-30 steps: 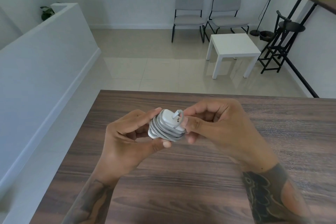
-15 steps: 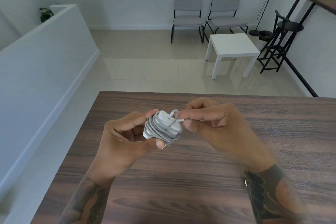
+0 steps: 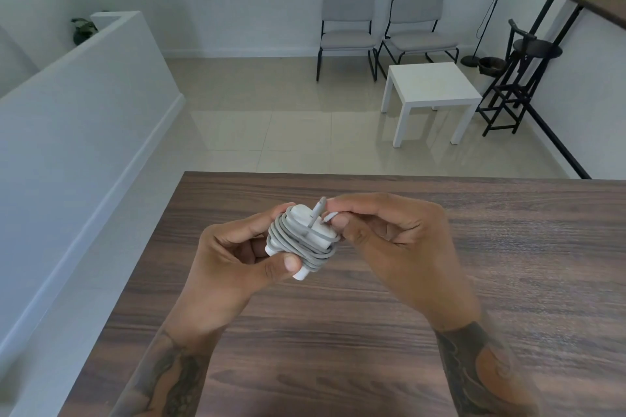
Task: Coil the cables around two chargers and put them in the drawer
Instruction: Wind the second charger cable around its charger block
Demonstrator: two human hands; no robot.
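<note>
Left hand (image 3: pixel 237 257) grasps charger (image 3: pixel 306 230) above the surface (image 3: pixel 508 247), cable (image 3: pixel 298 244) nearly all coiled — right hand (image 3: pixel 389 234) pinches its end. 2nd charger, drawer not visible — still to do.

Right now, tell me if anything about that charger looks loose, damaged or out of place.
Only the cable's tail: the cable is coiled round the white charger, but its end sticks up, pinched by the right hand. The left hand grips the block. No damage shows.
</note>
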